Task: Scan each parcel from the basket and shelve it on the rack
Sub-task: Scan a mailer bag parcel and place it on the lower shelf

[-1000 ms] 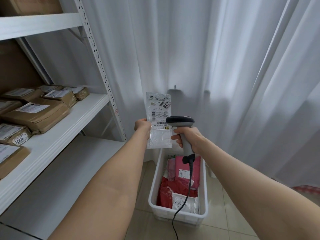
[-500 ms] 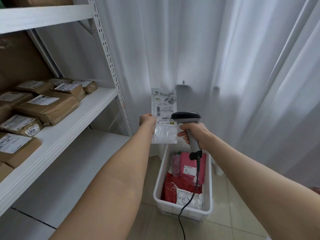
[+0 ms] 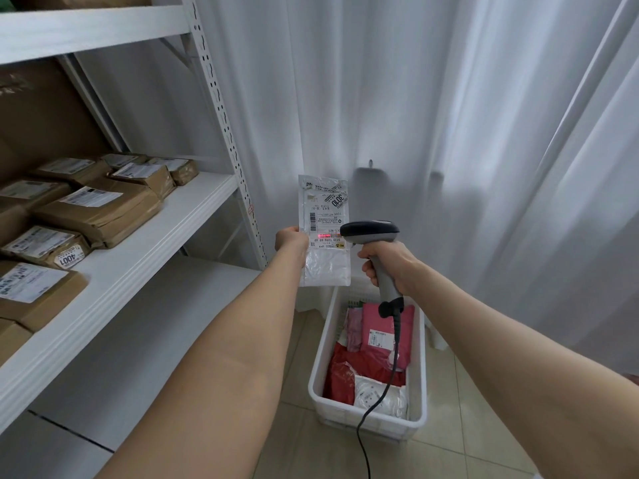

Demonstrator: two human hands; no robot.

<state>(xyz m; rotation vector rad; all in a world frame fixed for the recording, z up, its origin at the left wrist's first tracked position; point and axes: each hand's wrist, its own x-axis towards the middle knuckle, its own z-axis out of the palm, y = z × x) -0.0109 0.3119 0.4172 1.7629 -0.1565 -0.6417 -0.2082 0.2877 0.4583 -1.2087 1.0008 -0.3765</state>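
Observation:
My left hand holds a flat white plastic parcel upright by its left edge, label facing me. My right hand grips the grey handle of a black-headed barcode scanner, its head right beside the label. A red scan line glows on the label's barcode. Below them on the floor stands the white basket holding pink, red and white parcels. The white rack is at the left, its middle shelf carrying several brown labelled parcels.
The scanner's black cable hangs down across the basket to the tiled floor. White curtains fill the back and right. The rack's perforated upright stands just left of the held parcel. A lower shelf lies below.
The view shifted so the rack, hands and basket sit further right. The scanner's red line now lights the parcel's barcode; both hands keep their grips.

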